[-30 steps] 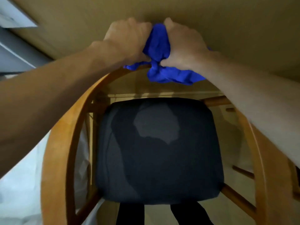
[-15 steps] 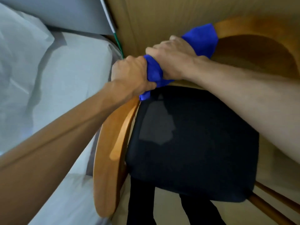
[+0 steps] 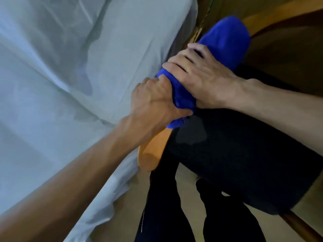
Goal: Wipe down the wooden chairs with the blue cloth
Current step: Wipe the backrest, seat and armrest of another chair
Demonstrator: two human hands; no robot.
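Observation:
The blue cloth [image 3: 225, 41] is wrapped over the curved wooden rail [image 3: 152, 151] of a chair with a dark padded seat [image 3: 244, 154]. My left hand [image 3: 153, 105] grips the lower end of the cloth around the rail, fingers curled. My right hand [image 3: 201, 79] sits just above it, fingers spread and bent over the cloth, pressing it onto the rail. Only the rail's bare lower tip shows below my left hand; more orange wood shows at the top right [image 3: 265, 13].
A pale sheet-covered surface [image 3: 61, 84] fills the left side, close against the chair rail. My dark trouser legs [image 3: 162, 206] stand below the seat on a beige floor. A wooden chair leg [image 3: 302, 226] shows at the bottom right.
Both hands have slid the cloth from the top of the chair back down along the left side of the rail. The view has swung left toward the pale sheet.

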